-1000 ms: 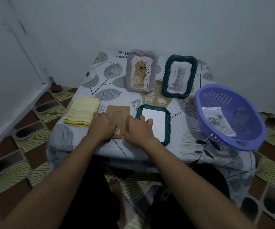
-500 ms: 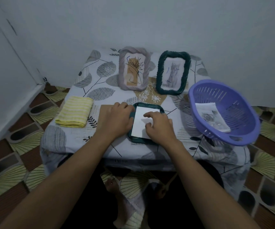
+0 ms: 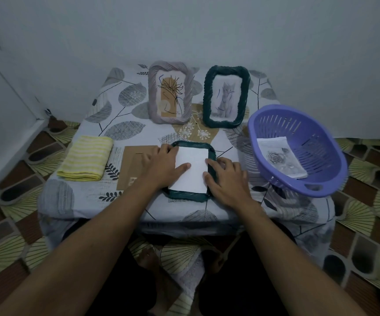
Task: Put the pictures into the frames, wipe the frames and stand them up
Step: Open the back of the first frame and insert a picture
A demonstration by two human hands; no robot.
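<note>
Purple basket, yellow-striped cloth (folded), leaf-print tablecloth.

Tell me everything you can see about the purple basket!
The basket is purple plastic, oval and deep, with slotted walls and a handle hole in its near rim. It stands open side up at the table's right edge, seeming to overhang it slightly. One picture of a grey rose lies inside. Nothing else touches it.
</note>
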